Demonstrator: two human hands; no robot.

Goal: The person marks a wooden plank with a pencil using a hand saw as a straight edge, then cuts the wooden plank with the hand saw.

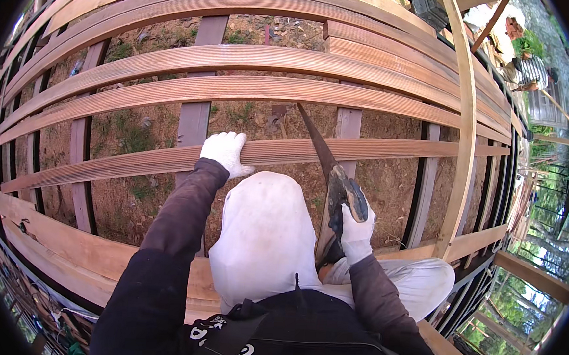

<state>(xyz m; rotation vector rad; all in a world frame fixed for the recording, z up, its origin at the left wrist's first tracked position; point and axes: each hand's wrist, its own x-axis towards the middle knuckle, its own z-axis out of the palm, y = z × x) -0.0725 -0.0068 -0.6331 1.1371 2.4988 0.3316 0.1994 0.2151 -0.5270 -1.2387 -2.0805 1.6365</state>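
Observation:
A grooved reddish-brown deck board [286, 151] lies crosswise in front of me over the joists. My left hand [225, 152], in a white glove, is closed over this board left of the middle. In a white glove too, my right hand [358, 234] grips the dark handle of a handsaw [319, 140]. The saw's blade slants away up and left across the board, its tip close to the following deck board [251, 88]. Whether the teeth have cut into the wood, I cannot tell. My bent white-trousered knee [268, 219] is between my arms.
Purplish-grey joists [195, 115] run away from me, with gaps over bare soil and weeds. More deck boards [399, 53] lie at the far side. A pale timber [465, 117] crosses them on the right. Someone in a striped top [532, 73] is at the far right.

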